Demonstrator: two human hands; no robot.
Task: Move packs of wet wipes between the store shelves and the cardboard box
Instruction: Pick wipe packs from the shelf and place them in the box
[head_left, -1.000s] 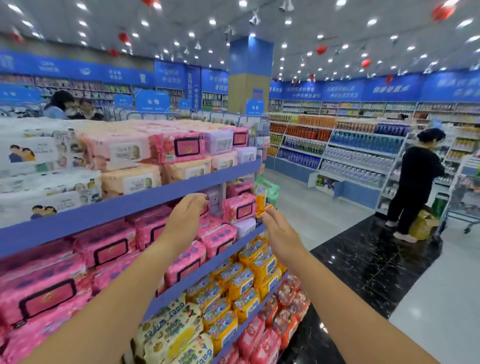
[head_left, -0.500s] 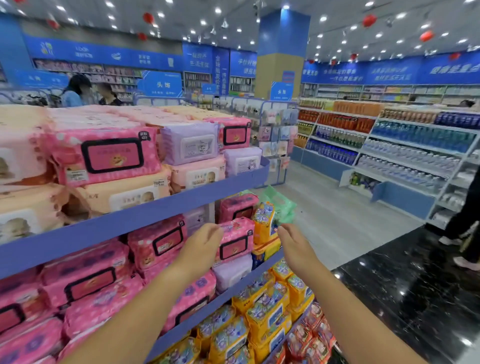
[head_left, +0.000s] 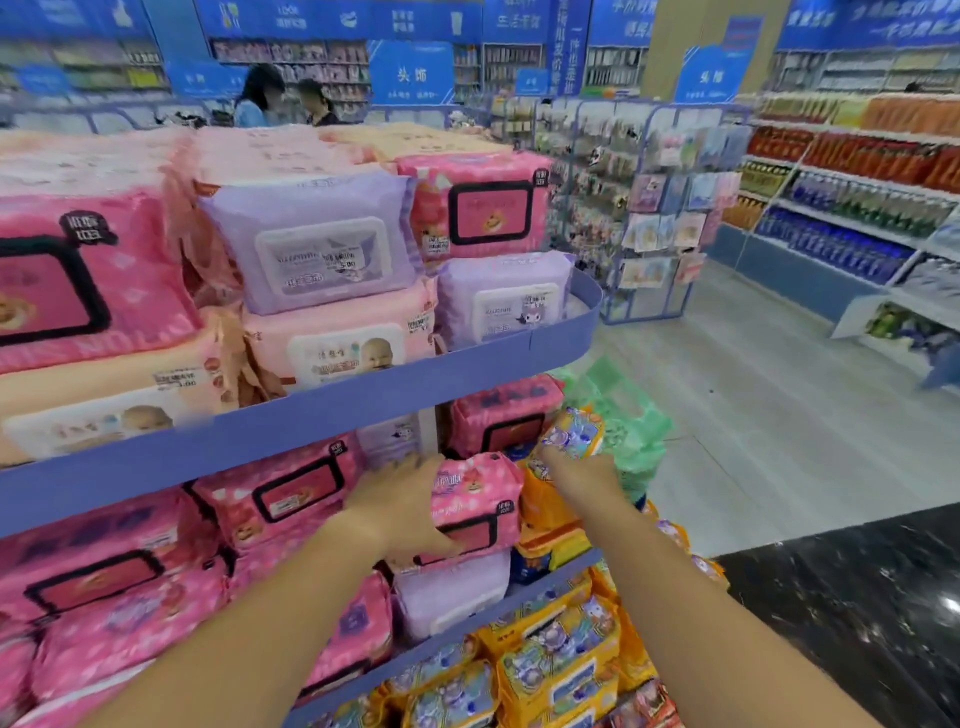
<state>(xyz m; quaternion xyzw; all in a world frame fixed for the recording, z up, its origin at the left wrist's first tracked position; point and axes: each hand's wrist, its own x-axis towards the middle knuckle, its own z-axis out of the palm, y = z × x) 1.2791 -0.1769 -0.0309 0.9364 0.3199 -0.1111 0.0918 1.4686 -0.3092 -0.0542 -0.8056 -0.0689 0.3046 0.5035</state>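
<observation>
Pink wipes pack (head_left: 480, 499) sits on middle shelf (head_left: 545, 578), atop a lilac pack (head_left: 452, 592); left hand (head_left: 402, 506) clasps its left end; right hand (head_left: 584, 475) seemingly pinches a yellow pack (head_left: 571, 434) beside it, though blur hinders.

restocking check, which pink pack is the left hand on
The pink pack stacked on the lilac pack, rightmost in its row; the left hand grips it.
</observation>
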